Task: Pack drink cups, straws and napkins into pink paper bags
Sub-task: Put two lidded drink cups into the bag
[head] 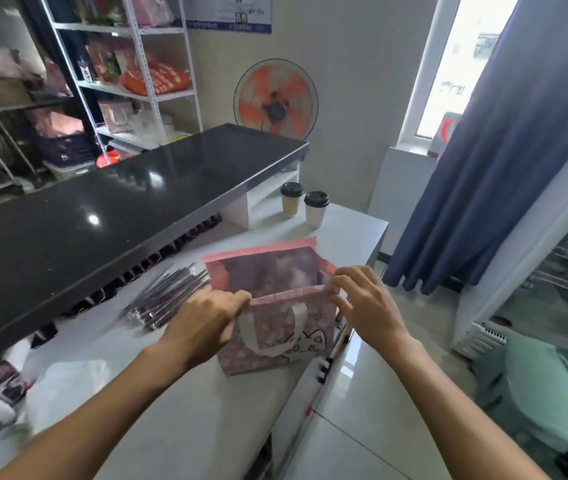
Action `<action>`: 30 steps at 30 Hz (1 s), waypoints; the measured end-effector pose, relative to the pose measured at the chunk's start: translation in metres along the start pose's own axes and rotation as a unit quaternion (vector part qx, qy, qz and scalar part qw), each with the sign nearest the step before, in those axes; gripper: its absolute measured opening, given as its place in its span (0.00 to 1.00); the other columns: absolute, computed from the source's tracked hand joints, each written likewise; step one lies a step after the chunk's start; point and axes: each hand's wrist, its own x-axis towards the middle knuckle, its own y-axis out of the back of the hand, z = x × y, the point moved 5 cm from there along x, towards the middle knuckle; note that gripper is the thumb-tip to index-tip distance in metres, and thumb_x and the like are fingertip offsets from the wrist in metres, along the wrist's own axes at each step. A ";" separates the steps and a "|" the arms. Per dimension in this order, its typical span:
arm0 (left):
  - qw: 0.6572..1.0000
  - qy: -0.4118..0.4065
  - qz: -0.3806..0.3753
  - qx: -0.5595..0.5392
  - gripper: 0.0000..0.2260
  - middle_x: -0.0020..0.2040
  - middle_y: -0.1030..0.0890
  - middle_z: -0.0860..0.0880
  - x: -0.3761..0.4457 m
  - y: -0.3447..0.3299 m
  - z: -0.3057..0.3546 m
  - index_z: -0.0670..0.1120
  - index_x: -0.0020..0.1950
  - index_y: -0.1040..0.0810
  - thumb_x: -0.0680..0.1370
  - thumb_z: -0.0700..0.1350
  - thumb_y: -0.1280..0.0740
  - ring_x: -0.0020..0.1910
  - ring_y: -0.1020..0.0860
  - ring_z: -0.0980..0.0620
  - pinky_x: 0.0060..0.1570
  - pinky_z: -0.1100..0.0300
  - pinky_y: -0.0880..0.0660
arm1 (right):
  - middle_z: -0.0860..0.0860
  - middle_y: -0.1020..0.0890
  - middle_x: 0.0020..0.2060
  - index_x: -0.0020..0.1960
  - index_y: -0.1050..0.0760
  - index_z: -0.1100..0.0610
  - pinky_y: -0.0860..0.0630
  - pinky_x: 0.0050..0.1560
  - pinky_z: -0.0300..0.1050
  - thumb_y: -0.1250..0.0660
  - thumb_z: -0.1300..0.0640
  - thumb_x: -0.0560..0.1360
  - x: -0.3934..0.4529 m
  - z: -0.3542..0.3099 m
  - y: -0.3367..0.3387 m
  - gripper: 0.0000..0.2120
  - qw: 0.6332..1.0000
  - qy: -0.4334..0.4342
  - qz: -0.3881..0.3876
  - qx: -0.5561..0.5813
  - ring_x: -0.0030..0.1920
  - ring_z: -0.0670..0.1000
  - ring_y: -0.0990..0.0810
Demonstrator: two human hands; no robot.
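Observation:
A pink paper bag (268, 344) with a white handle and a cat drawing stands upright on the white counter (178, 410), its mouth open. My left hand (206, 320) pinches the left end of the bag's near rim. My right hand (362, 303) pinches the right end of the same rim. Two lidded paper cups, a tan cup (291, 199) and a white cup (316, 209), stand at the counter's far end, apart from the bag. A heap of wrapped straws (168, 296) lies just left of the bag. White napkins (68, 386) lie at the near left.
A raised black countertop (102, 209) runs along the left. An orange fan (275, 98) stands behind it, with white shelves (137, 64) at the back left. A blue curtain (500, 168) hangs right. A green stool (539, 386) sits on the floor at right.

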 end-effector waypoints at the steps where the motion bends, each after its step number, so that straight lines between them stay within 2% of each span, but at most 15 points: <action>1: 1.000 0.014 -0.003 0.006 0.09 0.38 0.20 0.52 0.014 -0.006 0.002 0.52 0.53 0.26 0.77 0.40 0.32 0.37 0.22 0.46 0.47 0.51 0.25 | 0.49 0.19 0.53 0.51 0.20 0.56 0.22 0.53 0.52 0.25 0.57 0.75 0.008 0.017 -0.001 0.07 1.000 0.001 0.003 0.004 0.53 0.54 0.23; 4: 0.998 0.060 0.004 0.032 0.10 0.37 0.20 0.52 0.049 -0.022 0.001 0.52 0.50 0.26 0.75 0.40 0.29 0.38 0.21 0.46 0.51 0.50 0.25 | 0.51 0.19 0.53 0.50 0.20 0.57 0.22 0.51 0.53 0.24 0.60 0.73 0.036 0.061 -0.009 0.08 1.000 0.012 0.007 0.010 0.53 0.55 0.23; 8: 0.993 0.095 0.046 0.053 0.05 0.34 0.21 0.51 0.082 -0.030 -0.004 0.50 0.46 0.23 0.76 0.40 0.31 0.34 0.25 0.43 0.40 0.54 0.25 | 0.53 0.19 0.53 0.51 0.19 0.59 0.21 0.51 0.53 0.24 0.63 0.73 0.071 0.103 -0.029 0.08 0.999 0.019 -0.002 0.033 0.53 0.57 0.23; 10: 0.991 0.092 0.067 0.072 0.03 0.35 0.21 0.50 0.096 -0.033 -0.008 0.49 0.44 0.23 0.76 0.42 0.35 0.36 0.26 0.43 0.43 0.52 0.26 | 0.53 0.19 0.53 0.51 0.20 0.59 0.21 0.51 0.54 0.24 0.62 0.73 0.089 0.116 -0.043 0.09 0.998 0.034 -0.011 0.047 0.54 0.57 0.23; 14: 0.986 0.120 0.088 0.078 0.06 0.36 0.23 0.48 0.120 -0.038 -0.031 0.47 0.42 0.24 0.77 0.45 0.39 0.38 0.26 0.44 0.46 0.52 0.27 | 0.54 0.19 0.54 0.51 0.20 0.60 0.20 0.49 0.52 0.24 0.61 0.73 0.134 0.131 -0.075 0.09 0.995 0.058 -0.012 0.079 0.54 0.57 0.23; 16: 0.983 0.136 0.090 0.079 0.06 0.37 0.22 0.48 0.130 -0.041 -0.045 0.47 0.43 0.24 0.77 0.44 0.38 0.39 0.24 0.44 0.47 0.51 0.26 | 0.54 0.19 0.54 0.51 0.20 0.60 0.20 0.48 0.52 0.25 0.62 0.73 0.159 0.135 -0.094 0.08 0.993 0.076 -0.014 0.091 0.54 0.57 0.24; 19: 0.984 0.127 0.093 0.084 0.02 0.39 0.20 0.48 0.142 -0.052 -0.054 0.47 0.45 0.20 0.76 0.42 0.33 0.44 0.20 0.44 0.56 0.49 0.25 | 0.54 0.19 0.54 0.51 0.19 0.61 0.21 0.48 0.55 0.25 0.63 0.74 0.190 0.143 -0.117 0.07 0.989 0.102 -0.019 0.109 0.53 0.58 0.23; 22: 0.984 0.108 0.110 0.090 0.05 0.41 0.17 0.48 0.158 -0.065 -0.054 0.46 0.50 0.17 0.76 0.43 0.32 0.46 0.18 0.46 0.64 0.48 0.29 | 0.52 0.17 0.54 0.53 0.18 0.60 0.21 0.50 0.56 0.25 0.64 0.74 0.214 0.155 -0.136 0.09 0.982 0.141 -0.039 0.117 0.53 0.59 0.22; 24: 0.983 0.102 0.125 0.086 0.07 0.42 0.18 0.48 0.173 -0.068 -0.055 0.46 0.52 0.17 0.78 0.45 0.34 0.45 0.19 0.46 0.65 0.48 0.30 | 0.51 0.16 0.55 0.56 0.18 0.57 0.22 0.52 0.57 0.25 0.65 0.74 0.226 0.161 -0.143 0.11 0.977 0.164 -0.056 0.127 0.54 0.58 0.21; 30: 0.982 0.096 0.161 0.038 0.06 0.43 0.19 0.50 0.221 -0.058 -0.052 0.47 0.50 0.17 0.79 0.47 0.32 0.45 0.21 0.46 0.55 0.49 0.25 | 0.50 0.15 0.56 0.54 0.16 0.58 0.22 0.56 0.53 0.28 0.70 0.73 0.252 0.176 -0.137 0.13 0.964 0.183 -0.023 0.194 0.56 0.55 0.19</action>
